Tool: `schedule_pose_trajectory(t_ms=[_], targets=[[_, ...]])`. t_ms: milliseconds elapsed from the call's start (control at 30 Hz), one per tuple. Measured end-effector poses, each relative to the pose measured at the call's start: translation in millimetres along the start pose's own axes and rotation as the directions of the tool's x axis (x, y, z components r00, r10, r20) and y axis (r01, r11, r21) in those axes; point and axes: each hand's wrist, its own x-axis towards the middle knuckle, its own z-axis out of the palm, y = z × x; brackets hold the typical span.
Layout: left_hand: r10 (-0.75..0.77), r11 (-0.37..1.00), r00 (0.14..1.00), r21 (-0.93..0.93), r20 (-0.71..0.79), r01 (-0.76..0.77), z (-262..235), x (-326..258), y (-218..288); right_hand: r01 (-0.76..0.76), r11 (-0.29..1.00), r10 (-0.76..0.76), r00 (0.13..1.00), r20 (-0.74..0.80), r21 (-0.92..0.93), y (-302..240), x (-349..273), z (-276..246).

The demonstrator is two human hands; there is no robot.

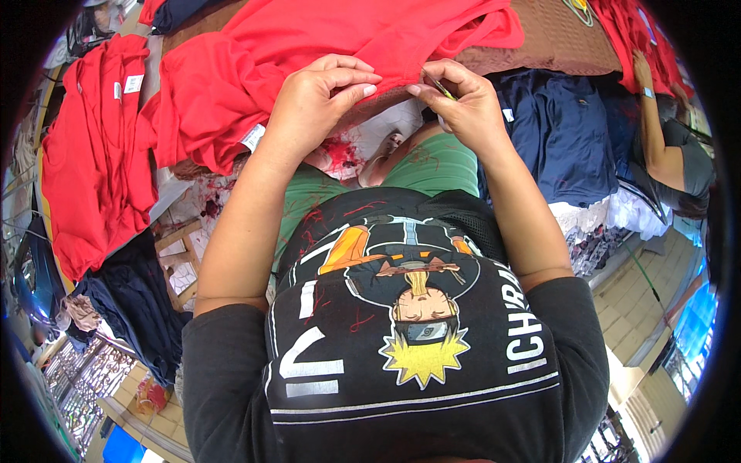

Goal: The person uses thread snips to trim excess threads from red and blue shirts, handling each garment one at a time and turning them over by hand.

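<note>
Along brown cloth's [552,52] near edge, red fabric [347,35] ran crosswise. My left hand [328,98] pinched it, my right hand [468,104] a slim tool [444,90].

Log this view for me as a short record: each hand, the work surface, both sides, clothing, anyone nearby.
Left hand: pinches the near edge of a red garment
Right hand: holds a slim yellow-and-dark tool by that edge; contact with the cloth unclear
Surface: brown cloth under the red garment
Left side: red clothing with white tags, a dark garment below
Right side: navy clothing
Worn: black printed T-shirt, red threads on it
Nearby: co-worker, far right
</note>
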Motion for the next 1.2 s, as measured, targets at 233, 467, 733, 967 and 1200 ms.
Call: schedule_pose_trajectory(t_ms=[233,467,733,967,1200], targets=[[-0.04,0.999,0.999,0.008,-0.015,0.04,2.1,-3.2,9.0,0.129,0.99,-0.127,0.991,0.037,-0.048,0.4,-0.2,-1.1],[-0.199,0.943,0.98,-0.266,0.022,0.198,9.0,-1.8,11.9,0.0,1.0,0.001,1.0,0.029,-0.021,1.0,-2.3,-0.3],[-0.239,0.864,0.97,-0.448,0.041,0.231,8.8,-2.5,26.3,0.215,0.766,-0.251,0.968,0.026,-0.606,-36.4,-4.9,-8.9],[-0.259,0.939,0.965,-0.223,0.049,0.264,7.5,-4.6,41.1,0.381,0.495,-0.369,0.906,0.209,-0.781,-55.8,-11.7,-2.9],[0.15,0.988,0.982,0.049,-0.114,-0.145,4.4,-7.4,30.3,0.378,0.423,-0.357,0.905,0.231,-0.824,-57.6,-12.6,-0.3]])
